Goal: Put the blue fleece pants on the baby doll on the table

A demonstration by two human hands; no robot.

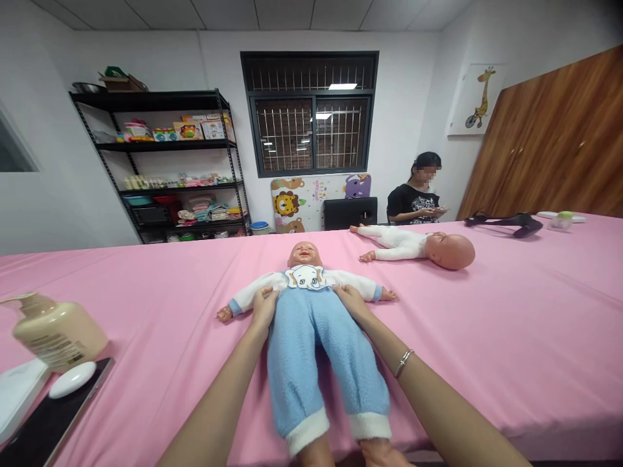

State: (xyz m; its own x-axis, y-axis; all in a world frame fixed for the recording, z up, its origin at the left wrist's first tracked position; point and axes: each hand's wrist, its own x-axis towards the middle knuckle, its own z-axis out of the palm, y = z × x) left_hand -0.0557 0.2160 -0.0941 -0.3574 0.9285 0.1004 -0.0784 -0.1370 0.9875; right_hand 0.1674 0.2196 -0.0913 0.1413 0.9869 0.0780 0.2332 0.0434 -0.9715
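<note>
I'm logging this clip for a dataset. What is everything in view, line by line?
baby doll in blue trousers: 1, blue and white clothes, on its back at the near middle of the pink sheet
baby doll in white: 1, white clothes, lying farther back to the right
pink sheet: 1, pink, covering the table
pump bottle: 1, beige, near left
soap-like white oval: 1, white, on a dark tray at left
black strap: 1, black, far right
shelf rack: 1, black, back left, filled with goods
window: 1, dark frame, barred, back wall
seated person: 1, black shirt, behind the table
left hand: 1, on the doll's waist
right hand: 1, bracelet on wrist, on the doll's waist
</note>
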